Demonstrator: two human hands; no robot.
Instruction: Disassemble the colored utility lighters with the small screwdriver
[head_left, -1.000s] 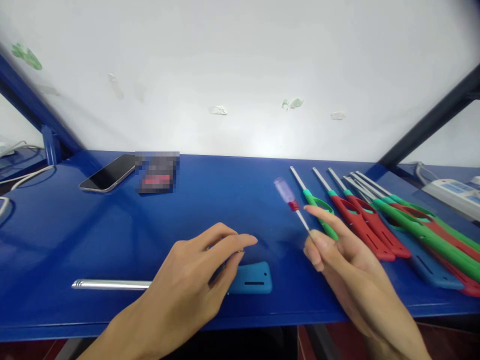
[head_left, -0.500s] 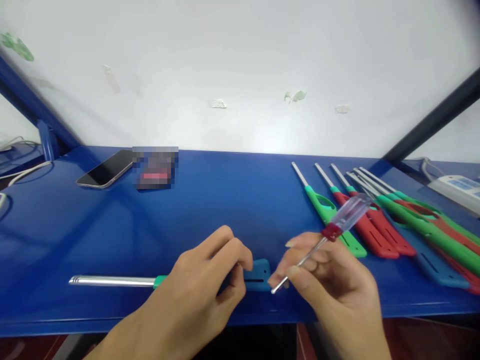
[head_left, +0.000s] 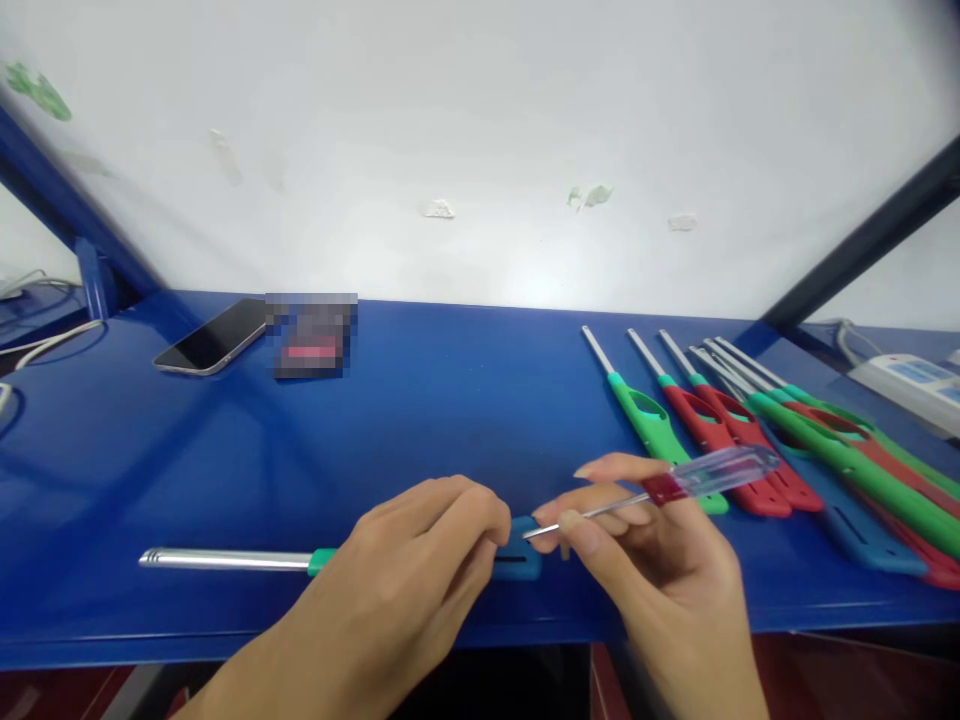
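A long lighter with a blue plastic handle, a green collar and a bright silver metal tube (head_left: 300, 562) lies along the front of the blue painted bench (head_left: 465, 400), its tube pointing left. The left hand (head_left: 424, 565) lies over its middle with fingers curled inward; their tips are hidden, so whether they grip it cannot be told. Past the hand, the handle's end shows, with a narrow dark slot.

The right hand (head_left: 652, 560) pinches the thin steel shaft of a screwdriver with a clear violet handle and red collar (head_left: 661, 488) between thumb and fingers. The tip is over the blue handle's end; contact cannot be made out.

A dark rectangular item with a pinkish band (head_left: 311, 340) is pixelated, so any writing on it is unreadable. Beside it lies a black-screened phone with a pale metal edge (head_left: 214, 335). At the far right, a white plastic block with pale blue panels (head_left: 919, 385) shows no legible lettering.

On the right, a green plastic lighter (head_left: 660, 430) and two red ones (head_left: 712, 440) lie side by side, next to an overlapping heap of green, red and blue lighters (head_left: 847, 455), tubes toward the white wall (head_left: 495, 120). The screwdriver's handle partly blocks the view of the nearest ones.
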